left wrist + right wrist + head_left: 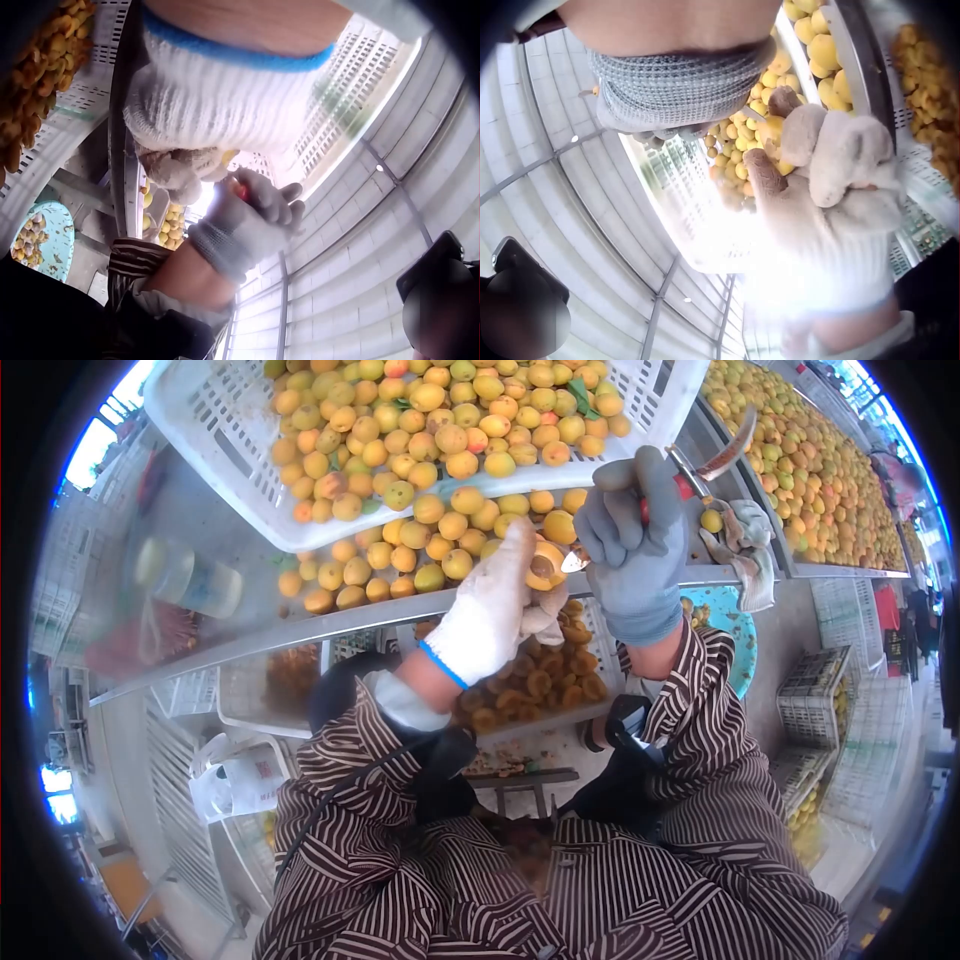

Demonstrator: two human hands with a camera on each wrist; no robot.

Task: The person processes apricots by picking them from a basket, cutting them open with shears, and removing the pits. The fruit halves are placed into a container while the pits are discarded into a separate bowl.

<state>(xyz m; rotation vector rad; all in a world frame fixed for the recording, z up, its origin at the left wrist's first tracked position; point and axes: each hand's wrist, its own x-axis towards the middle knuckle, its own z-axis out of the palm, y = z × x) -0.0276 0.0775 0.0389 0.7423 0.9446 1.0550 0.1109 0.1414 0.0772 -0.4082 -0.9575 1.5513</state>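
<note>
My left hand (488, 610), in a white knit glove with a blue cuff, holds a cut apricot (548, 572) between thumb and fingers, its brown centre showing. Grey-gloved, my right hand (632, 550) grips a red-handled knife (684, 487) whose curved blade points up and away. A small shiny tip (574, 562) sticks out below the right fingers, right beside the fruit. Whole apricots (455, 525) lie loose on the metal table behind the left hand. In the right wrist view, the white-gloved fingers (829, 165) wrap close round a yellow apricot.
A white slotted crate (215, 470) of apricots stands tilted at the back. Under the table edge is a tray of halved apricots (540, 685). A turquoise basin (738, 635) sits low on the right, below a crumpled cloth glove (745, 545). More apricots (800, 470) fill a bin at back right.
</note>
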